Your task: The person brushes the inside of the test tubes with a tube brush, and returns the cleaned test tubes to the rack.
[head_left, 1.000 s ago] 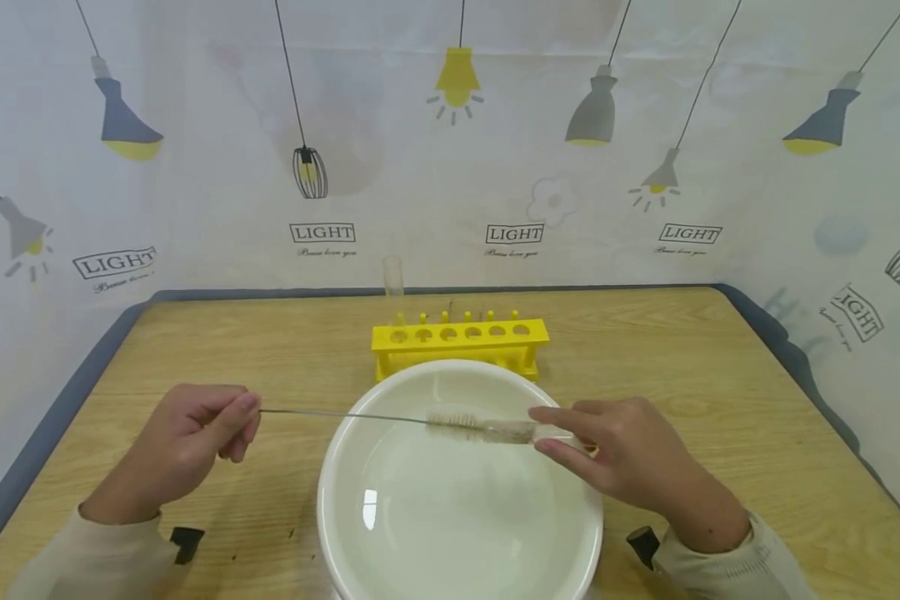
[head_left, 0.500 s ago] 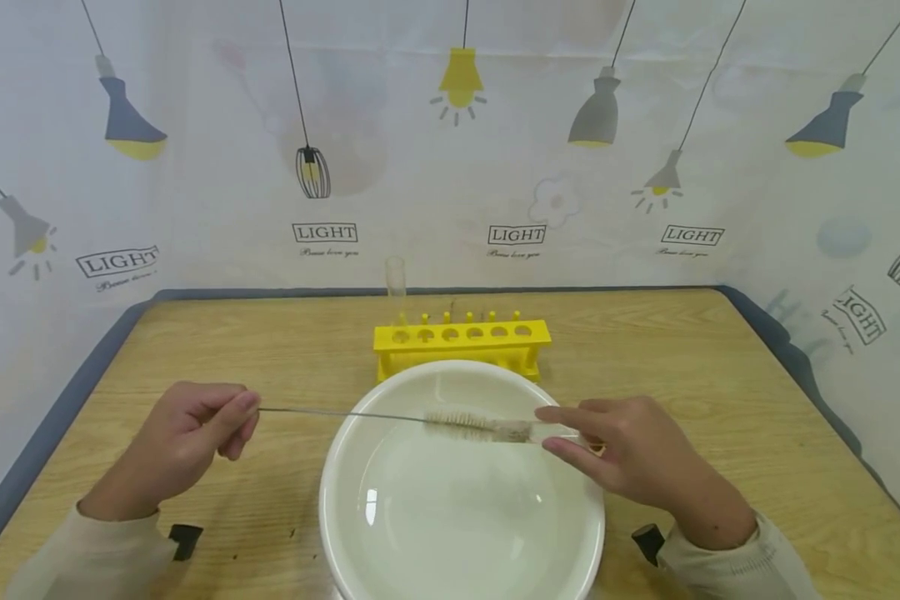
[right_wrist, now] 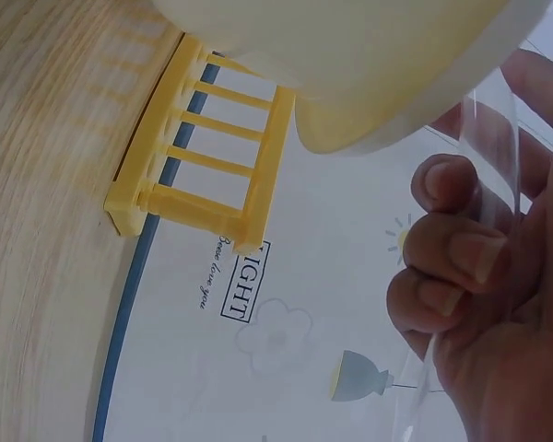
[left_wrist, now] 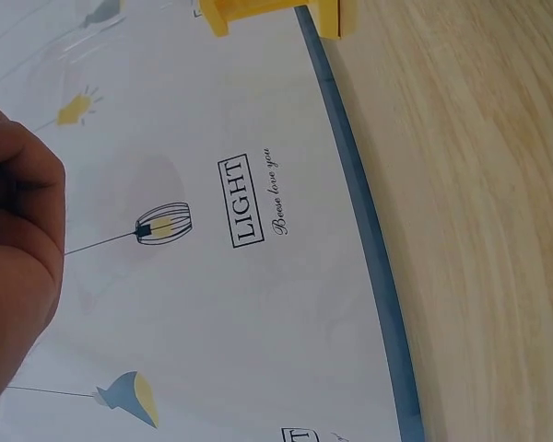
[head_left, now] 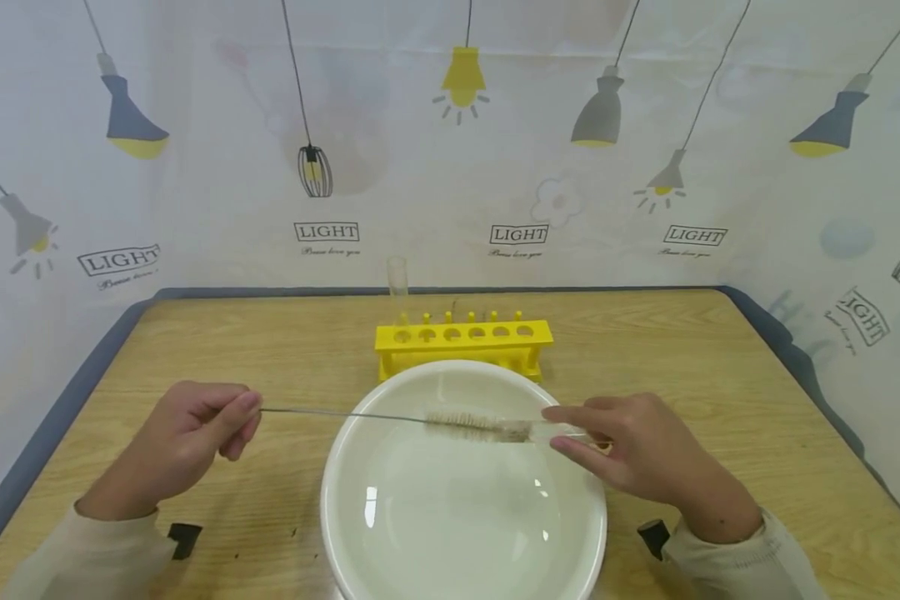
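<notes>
My left hand (head_left: 198, 442) pinches the wire handle of a test tube brush (head_left: 461, 427), held nearly level over a white basin (head_left: 332, 492). In my right hand (head_left: 637, 446) is a clear glass test tube (head_left: 543, 431), gripped with its mouth toward the left. The tip of the bristles sits inside the tube, while the rest of them show outside its mouth. From the right wrist view, curled fingers wrap the test tube (right_wrist: 493, 138). The left wrist view shows only part of the left hand (left_wrist: 18, 221); the brush is not visible there.
Behind the basin stands a yellow test tube rack (head_left: 461, 335). Another clear test tube (head_left: 398, 283) is upright in its leftmost hole. The basin appears to hold clear water. A lamp-patterned curtain (head_left: 420, 167) surrounds the back and sides of the wooden table (head_left: 270, 350).
My right hand has drawn the test tube slightly to the right, so more bristles show outside its mouth. The left hand stays nearly still.
</notes>
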### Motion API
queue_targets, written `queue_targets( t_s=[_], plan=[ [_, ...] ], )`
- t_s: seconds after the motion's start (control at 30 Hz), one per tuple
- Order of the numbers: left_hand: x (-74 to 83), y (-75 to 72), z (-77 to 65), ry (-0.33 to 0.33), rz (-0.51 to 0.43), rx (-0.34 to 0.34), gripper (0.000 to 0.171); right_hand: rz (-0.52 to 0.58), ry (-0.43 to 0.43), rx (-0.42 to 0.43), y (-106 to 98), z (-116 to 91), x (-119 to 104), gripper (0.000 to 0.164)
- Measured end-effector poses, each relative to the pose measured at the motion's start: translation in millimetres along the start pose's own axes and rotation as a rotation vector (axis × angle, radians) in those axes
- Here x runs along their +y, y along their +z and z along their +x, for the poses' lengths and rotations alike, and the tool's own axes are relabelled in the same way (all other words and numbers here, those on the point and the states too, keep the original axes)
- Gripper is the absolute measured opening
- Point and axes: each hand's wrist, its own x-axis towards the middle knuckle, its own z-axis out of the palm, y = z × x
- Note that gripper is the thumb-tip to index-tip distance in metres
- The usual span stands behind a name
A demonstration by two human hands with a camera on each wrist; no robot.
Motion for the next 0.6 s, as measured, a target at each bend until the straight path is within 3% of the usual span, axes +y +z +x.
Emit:
queue_targets(
  t_s=[0.3, 0.6],
  plan=[
    [0.7, 1.2, 0.2, -0.015, 0.007, -0.024, 0.044, 0.037, 0.028, -0.036, -6.2, -0.8, 3.0, 0.022],
    [0.3, 0.1, -0.2, -0.005, 0.021, -0.001, 0.045, -0.008, 0.084, -0.088, -14.1, -4.3, 10.2, 0.028]
  ],
)
